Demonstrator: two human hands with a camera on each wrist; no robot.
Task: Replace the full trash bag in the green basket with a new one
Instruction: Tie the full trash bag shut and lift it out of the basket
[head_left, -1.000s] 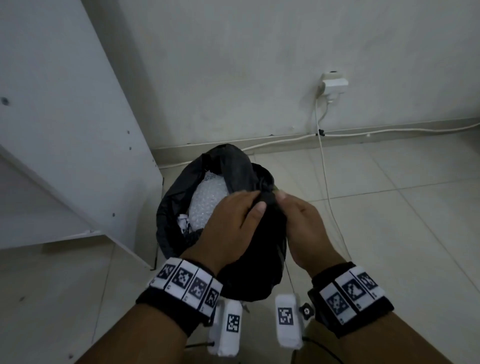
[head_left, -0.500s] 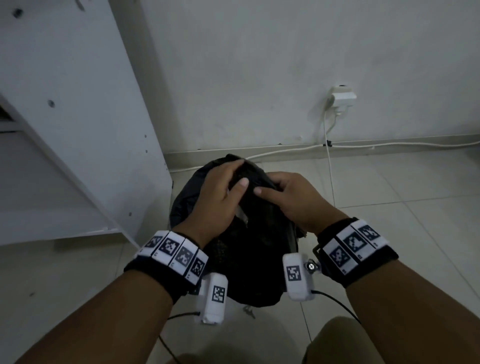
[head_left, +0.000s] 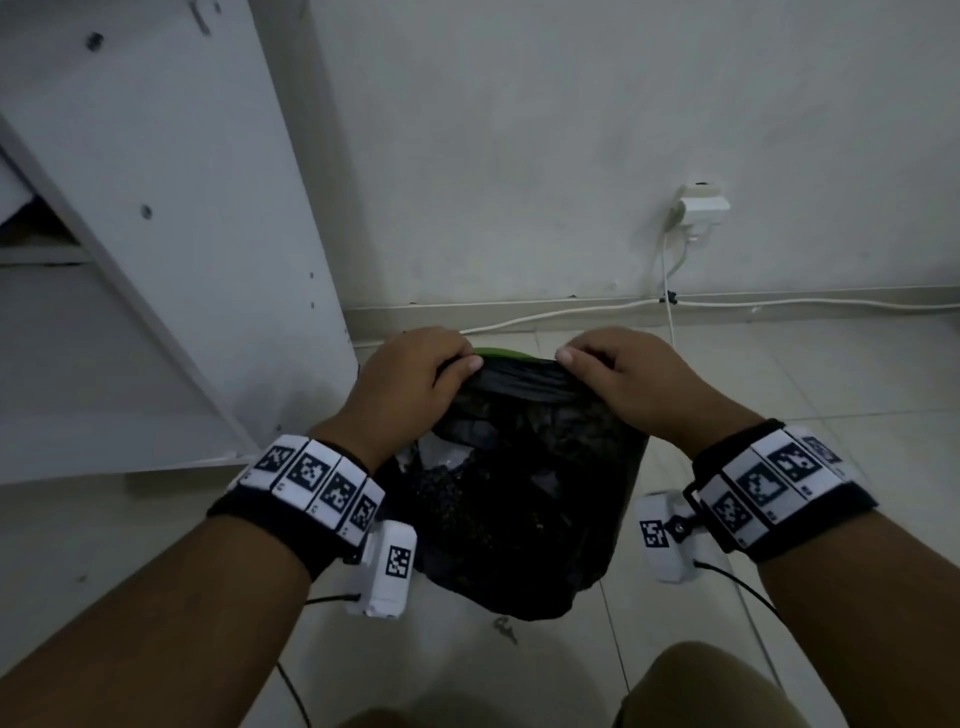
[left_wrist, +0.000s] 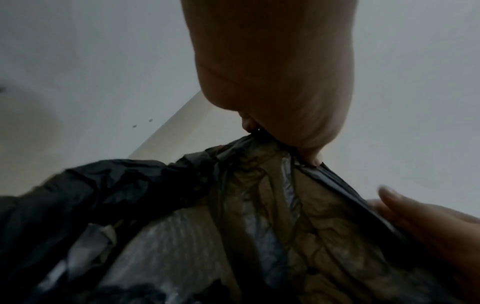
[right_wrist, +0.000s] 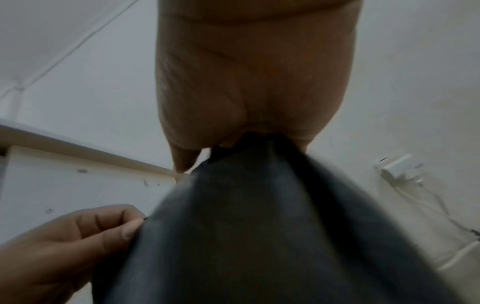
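Note:
A full black trash bag (head_left: 524, 499) stands on the floor in front of me, and only a sliver of the green basket (head_left: 498, 354) shows behind its top edge. My left hand (head_left: 415, 374) grips the bag's rim at its left corner, fingers curled over the plastic. My right hand (head_left: 618, 374) grips the rim at the right corner the same way, and the rim is stretched taut between them. In the left wrist view the bag (left_wrist: 182, 216) bunches under my fingers, with bubble wrap and paper inside. In the right wrist view the plastic (right_wrist: 259, 226) hangs from my grip.
A white cabinet panel (head_left: 182, 234) stands close on the left of the bag. A white wall plug (head_left: 701, 205) sits on the back wall, and its cable (head_left: 670, 322) runs down and along the skirting. Pale floor tiles (head_left: 805, 374) lie to the right.
My hands have moved apart from the middle of the bag's top to its two corners, pulling the rim out flat. The green basket edge now shows behind it.

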